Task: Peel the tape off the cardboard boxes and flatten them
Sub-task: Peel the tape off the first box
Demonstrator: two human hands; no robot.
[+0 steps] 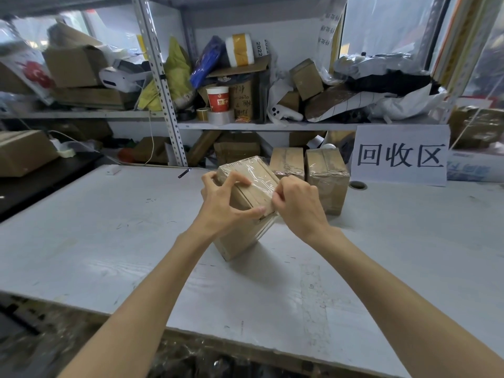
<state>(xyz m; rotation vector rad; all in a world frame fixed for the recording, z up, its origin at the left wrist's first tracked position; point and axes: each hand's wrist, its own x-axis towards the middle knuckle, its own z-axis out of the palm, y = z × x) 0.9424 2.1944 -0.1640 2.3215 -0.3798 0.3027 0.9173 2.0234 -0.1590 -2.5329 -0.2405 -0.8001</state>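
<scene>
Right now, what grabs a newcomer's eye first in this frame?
Dead centre, both hands work a taped cardboard box tilted on the white table: the left hand braces it, the right hand picks at the clear tape. Behind right stands a big white sign; cluttered shelves fill the back.

A stockroom or parcel-sorting corner is showing here. Slotted metal shelving [161, 85] is running along the back wall, sagging under cardboard boxes [75, 66], plastic mailing bags [381, 75], rolls of tape [221, 117] and a paper cup [217, 99]. A scuffed white worktable [109, 227] is sitting in front, carrying taped cartons [327, 173]. A paper sign [401, 155] with large handwritten Chinese characters is hanging from the shelf edge, marking a recycling area. More boxes are lying under the lower shelf.
</scene>
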